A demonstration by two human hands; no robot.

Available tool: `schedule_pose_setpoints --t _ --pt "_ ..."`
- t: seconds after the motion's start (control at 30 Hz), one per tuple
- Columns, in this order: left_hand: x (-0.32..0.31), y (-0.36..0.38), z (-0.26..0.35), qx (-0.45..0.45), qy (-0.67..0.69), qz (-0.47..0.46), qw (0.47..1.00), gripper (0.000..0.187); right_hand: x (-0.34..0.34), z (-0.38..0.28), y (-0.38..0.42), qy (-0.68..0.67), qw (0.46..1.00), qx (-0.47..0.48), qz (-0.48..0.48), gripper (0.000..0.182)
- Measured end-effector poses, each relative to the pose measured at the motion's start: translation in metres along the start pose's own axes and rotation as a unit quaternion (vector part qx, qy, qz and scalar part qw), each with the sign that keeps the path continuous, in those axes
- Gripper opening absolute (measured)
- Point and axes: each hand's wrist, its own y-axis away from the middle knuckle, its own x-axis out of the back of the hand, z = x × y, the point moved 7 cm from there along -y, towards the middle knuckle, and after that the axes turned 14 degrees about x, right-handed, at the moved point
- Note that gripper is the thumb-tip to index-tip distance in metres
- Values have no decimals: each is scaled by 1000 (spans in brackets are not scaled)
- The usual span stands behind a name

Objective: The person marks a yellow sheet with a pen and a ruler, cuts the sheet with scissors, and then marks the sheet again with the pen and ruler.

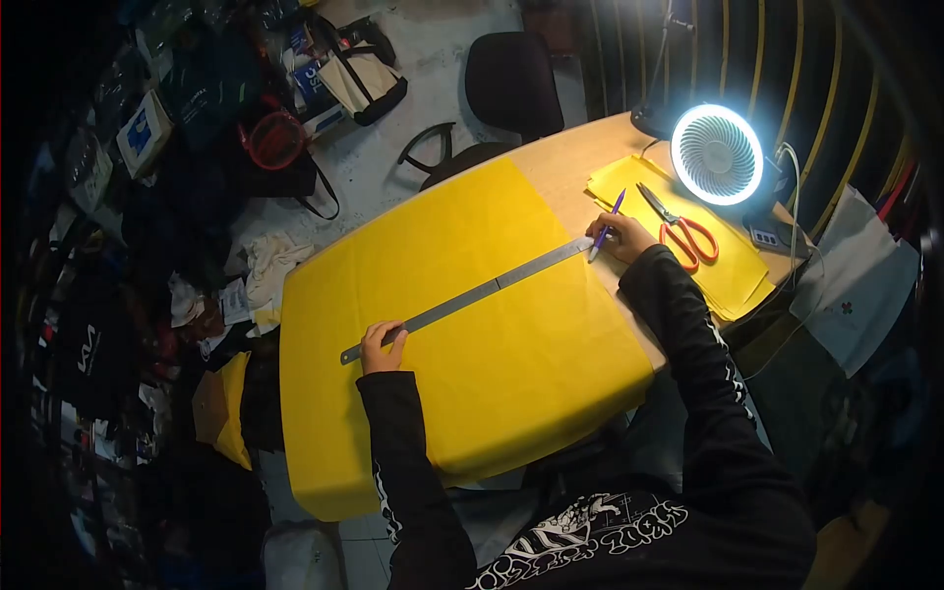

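A long metal ruler [452, 308] lies slantwise over a large yellow sheet of fabric [433, 246] on the table. My left hand [382, 348] grips the ruler near its lower left end, thumb and fingers bent around its edges. At the ruler's other end, my right hand [625, 239] is closed around a purple pen [608, 222], close to the fabric's right edge; its fingers partly hide the pen. Scissors with red handles [688, 239] lie to the right of that hand, on a stack of smaller yellow pieces [733, 278].
A lit round lamp [717, 154] stands on the wooden table [565, 162] at the back right. Beyond the table are a dark chair [511, 84], a red basket [277, 140] and a tote bag [362, 84]. Clutter fills the floor at left.
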Motion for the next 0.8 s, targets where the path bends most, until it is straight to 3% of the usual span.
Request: schedule_pose_setpoints --t 0.8 --pt "0 0 0 -8 4 16 1000 19 -2 5 3 -29 1000 1 -3 16"
